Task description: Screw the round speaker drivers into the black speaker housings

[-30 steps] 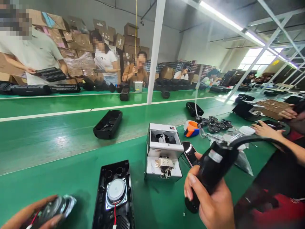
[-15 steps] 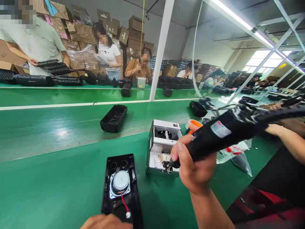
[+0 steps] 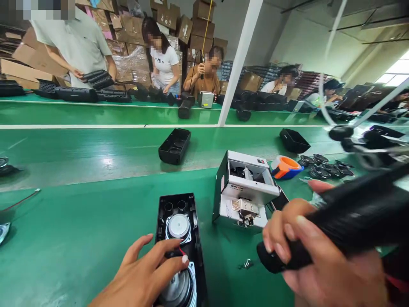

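Head cam, the only angle I had. My right hand was clenched around the black screwdriver, which lay nearly flat. Its tip pointed left and hung just above the table, right of the case. The back end ran out of frame on the right and was pretty blurry.

My left hand was loose and spread flat, not gripping anything. The fingertips rested on the bottom speaker, right by the red wire. The top speaker sat bare in the case above it. The case lay open side up on the table right in front of me.

Just right of it stood the white screw feeder, tilted a bit. A small spring lay on the table below the feeder, near the screwdriver tip. Behind the feeder were an orange and blue tape roll and a bunch of small speakers.

An empty shell sat on the belt, and people worked along the far side.
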`<state>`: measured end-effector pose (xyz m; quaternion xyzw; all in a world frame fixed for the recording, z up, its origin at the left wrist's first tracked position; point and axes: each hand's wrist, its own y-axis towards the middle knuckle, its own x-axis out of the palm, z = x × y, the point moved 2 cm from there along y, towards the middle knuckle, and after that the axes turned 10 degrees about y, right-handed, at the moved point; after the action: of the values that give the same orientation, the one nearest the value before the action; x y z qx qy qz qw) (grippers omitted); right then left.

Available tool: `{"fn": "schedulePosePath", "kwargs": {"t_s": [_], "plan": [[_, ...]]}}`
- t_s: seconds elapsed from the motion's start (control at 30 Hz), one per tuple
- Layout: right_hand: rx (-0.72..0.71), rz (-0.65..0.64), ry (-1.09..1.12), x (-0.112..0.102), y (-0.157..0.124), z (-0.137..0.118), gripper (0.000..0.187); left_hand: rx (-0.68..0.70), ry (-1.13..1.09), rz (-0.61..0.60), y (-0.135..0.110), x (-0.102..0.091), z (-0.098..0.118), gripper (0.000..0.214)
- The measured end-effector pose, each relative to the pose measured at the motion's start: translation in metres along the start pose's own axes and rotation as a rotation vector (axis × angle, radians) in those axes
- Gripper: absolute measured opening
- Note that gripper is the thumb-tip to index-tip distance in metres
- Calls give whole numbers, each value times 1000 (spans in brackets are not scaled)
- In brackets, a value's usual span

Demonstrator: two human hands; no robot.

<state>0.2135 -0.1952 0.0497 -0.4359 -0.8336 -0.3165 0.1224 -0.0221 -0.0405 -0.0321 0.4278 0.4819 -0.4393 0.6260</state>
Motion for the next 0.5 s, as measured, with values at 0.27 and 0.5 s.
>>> {"fn": "schedulePosePath", "kwargs": {"t_s": [0.27,0.5], "plan": [[-87,-185,96,28,-18,4,35,22,41,0,13,-5,10,71],[-47,-250,104,54,-21,28,41,18,47,73,-1,17,9,71]]}}
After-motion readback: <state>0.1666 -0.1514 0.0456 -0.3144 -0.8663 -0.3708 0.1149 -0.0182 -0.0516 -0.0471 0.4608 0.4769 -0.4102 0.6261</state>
